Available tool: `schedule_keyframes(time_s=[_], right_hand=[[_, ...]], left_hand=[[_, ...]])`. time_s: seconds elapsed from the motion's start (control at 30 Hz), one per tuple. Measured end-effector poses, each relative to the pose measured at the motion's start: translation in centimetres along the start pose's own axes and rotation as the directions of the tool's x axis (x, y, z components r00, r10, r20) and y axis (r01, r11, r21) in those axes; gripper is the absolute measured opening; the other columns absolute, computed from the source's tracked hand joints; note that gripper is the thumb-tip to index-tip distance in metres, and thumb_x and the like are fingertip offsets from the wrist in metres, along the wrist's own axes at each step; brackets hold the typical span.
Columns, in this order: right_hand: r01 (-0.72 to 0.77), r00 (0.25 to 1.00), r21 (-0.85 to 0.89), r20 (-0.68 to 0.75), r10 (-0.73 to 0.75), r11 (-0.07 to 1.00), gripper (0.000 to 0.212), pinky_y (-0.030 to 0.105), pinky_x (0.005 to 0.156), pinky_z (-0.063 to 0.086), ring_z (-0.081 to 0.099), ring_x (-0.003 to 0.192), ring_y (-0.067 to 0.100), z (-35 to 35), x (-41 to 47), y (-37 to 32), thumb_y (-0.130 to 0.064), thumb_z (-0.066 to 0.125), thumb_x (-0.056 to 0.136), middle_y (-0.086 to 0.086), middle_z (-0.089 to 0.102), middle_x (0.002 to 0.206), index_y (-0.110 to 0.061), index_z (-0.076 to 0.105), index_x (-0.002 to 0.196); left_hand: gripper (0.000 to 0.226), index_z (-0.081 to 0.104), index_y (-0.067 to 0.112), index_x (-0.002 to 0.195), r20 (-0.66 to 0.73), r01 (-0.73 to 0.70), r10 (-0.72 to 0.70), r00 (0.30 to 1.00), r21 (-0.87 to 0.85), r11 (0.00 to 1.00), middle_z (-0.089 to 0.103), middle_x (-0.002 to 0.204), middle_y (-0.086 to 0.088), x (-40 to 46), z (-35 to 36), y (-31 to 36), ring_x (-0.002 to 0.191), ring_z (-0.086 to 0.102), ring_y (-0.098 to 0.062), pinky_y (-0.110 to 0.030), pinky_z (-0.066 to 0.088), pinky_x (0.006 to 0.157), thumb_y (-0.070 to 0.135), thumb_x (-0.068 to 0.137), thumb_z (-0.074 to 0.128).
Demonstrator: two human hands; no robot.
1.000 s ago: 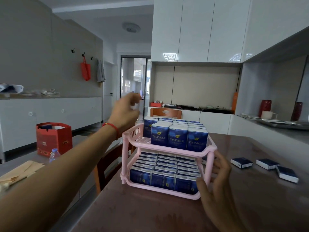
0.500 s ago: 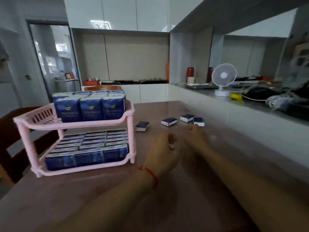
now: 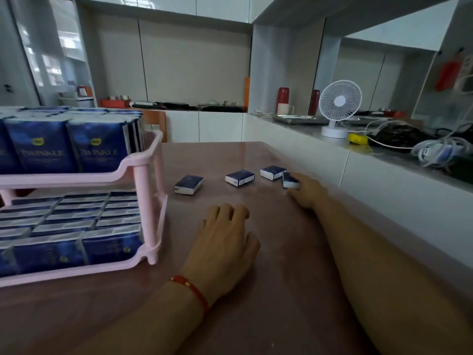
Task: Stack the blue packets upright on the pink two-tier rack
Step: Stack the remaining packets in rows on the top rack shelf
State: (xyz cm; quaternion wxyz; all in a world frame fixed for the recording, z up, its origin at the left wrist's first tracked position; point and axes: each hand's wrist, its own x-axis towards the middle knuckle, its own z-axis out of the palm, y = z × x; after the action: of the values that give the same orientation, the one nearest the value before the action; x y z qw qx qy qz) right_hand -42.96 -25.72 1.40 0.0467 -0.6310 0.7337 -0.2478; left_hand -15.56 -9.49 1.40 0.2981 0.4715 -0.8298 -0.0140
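Blue packets [image 3: 71, 149] are standing upright across the top tier of the pink two-tier rack [image 3: 143, 190], and more are filling the lower tier [image 3: 76, 226]; four loose ones are lying flat on the surface [image 3: 281, 290] to the rack's right.

Head view: you are reaching your right hand [image 3: 305, 190] to the farthest-right loose packet [image 3: 290, 181], fingers curling onto it; a firm grip is likely but cannot be confirmed from this angle. Your left hand [image 3: 225, 247] is hovering low over the surface between rack and packets, fingers loosely bent, holding nothing.

Step in hand, as judged: you are collecting the last strays. Three packets [image 3: 189, 184] [image 3: 240, 178] [image 3: 272, 172] are waiting untouched nearby.

Next move is calling for a lift, a turn to upright, and a free slot. Both tiers are looking nearly full, so you are needing to find the gap first.
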Motion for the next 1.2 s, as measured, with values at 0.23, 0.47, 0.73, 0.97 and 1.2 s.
schedule_keyframes(time_s=[0.23, 0.47, 0.73, 0.97, 1.2], right_hand=[[0.143, 0.975, 0.447, 0.088, -0.202, 0.883, 0.011, 0.030, 0.076, 0.054, 0.067, 0.084, 0.020, -4.9, -4.2, -2.2, -0.018, 0.066, 0.093, 0.018, 0.074, 0.104, -0.017, 0.075, 0.099], [0.024, 0.668, 0.615, 0.577, -0.470, 0.788, 0.034, 0.033, 0.083, 0.054, 0.064, 0.094, 0.029, -7.7, -10.8, -6.9, -0.022, 0.055, 0.100, 0.028, 0.066, 0.115, 0.007, 0.062, 0.118], [0.114, 0.993, 0.086, 0.013, -0.115, 0.990, 0.019, 0.036, 0.086, 0.051, 0.066, 0.102, 0.028, -2.0, -4.4, -6.9, -0.019, 0.060, 0.093, 0.002, 0.074, 0.108, -0.013, 0.075, 0.102], [-0.015, 0.999, -0.048, -0.045, 0.013, 0.999, 0.051, 0.046, 0.099, 0.047, 0.051, 0.122, 0.035, 3.9, 3.6, -4.5, -0.030, 0.054, 0.086, 0.006, 0.054, 0.139, -0.030, 0.047, 0.137], [0.039, 0.976, 0.011, -0.214, -0.036, 0.999, 0.009, 0.037, 0.077, 0.050, 0.065, 0.092, 0.032, 2.7, 2.2, -4.8, -0.014, 0.066, 0.085, 0.012, 0.071, 0.101, -0.017, 0.070, 0.093]], left_hand=[[0.044, 0.040, 0.024, 0.139, 0.002, 0.041, -0.041, 0.999, -0.080, 0.996, 0.045, 0.135, 0.003, -0.1, -0.5, 0.1, 0.121, 0.039, -0.010, -0.022, 0.032, 0.099, 0.035, 0.098, 0.051], [0.064, 0.041, 0.025, 0.146, 0.068, 0.196, -0.185, 0.980, -0.448, 0.872, 0.058, 0.124, 0.009, 0.0, -0.6, -1.1, 0.107, 0.057, -0.008, -0.016, 0.046, 0.084, 0.046, 0.091, 0.064], [0.025, 0.053, 0.031, 0.116, 0.033, 0.253, -0.320, 0.947, -0.689, 0.679, 0.067, 0.111, 0.011, 0.3, -0.2, -2.4, 0.095, 0.067, -0.004, -0.016, 0.057, 0.071, 0.027, 0.094, 0.065], [0.018, 0.048, 0.032, 0.111, -0.035, 0.200, -0.301, 0.953, -0.677, 0.709, 0.061, 0.104, 0.019, 0.2, 0.0, -3.2, 0.090, 0.063, 0.005, -0.009, 0.053, 0.066, 0.029, 0.097, 0.059], [0.017, 0.048, 0.033, 0.110, -0.025, 0.209, -0.306, 0.952, -0.678, 0.705, 0.063, 0.103, 0.018, 0.1, 0.1, -3.1, 0.089, 0.063, 0.009, -0.009, 0.052, 0.067, 0.028, 0.097, 0.059]])
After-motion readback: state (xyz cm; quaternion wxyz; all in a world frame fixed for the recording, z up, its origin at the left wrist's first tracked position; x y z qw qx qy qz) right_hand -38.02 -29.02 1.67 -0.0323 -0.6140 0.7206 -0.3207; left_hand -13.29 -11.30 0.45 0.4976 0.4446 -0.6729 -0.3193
